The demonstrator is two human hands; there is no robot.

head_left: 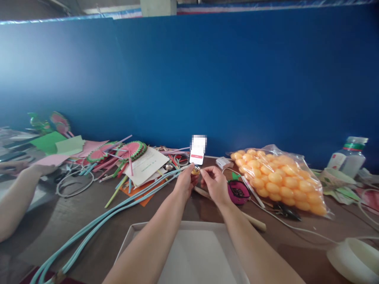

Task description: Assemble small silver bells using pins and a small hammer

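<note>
Both my hands are stretched forward over the table, close together in front of an upright phone (197,152) with a lit screen. My left hand (187,179) has its fingers closed on a small gold-coloured piece (196,170). Beside it, my right hand (213,182) pinches at the right side of the same small piece; its exact shape is too small to tell. Light blue tubes (118,207) run from the lower left up to my left hand. A magenta basket (238,192) with small dark items stands just right of my right hand.
A white tray (197,252) lies under my forearms. To the right are a bag of orange balls (278,179), a wooden stick (255,222), a bottle (348,157) and a white bowl (355,260). Paper fans (130,152) and sheets lie left. Another person's arm (20,197) reaches in at far left.
</note>
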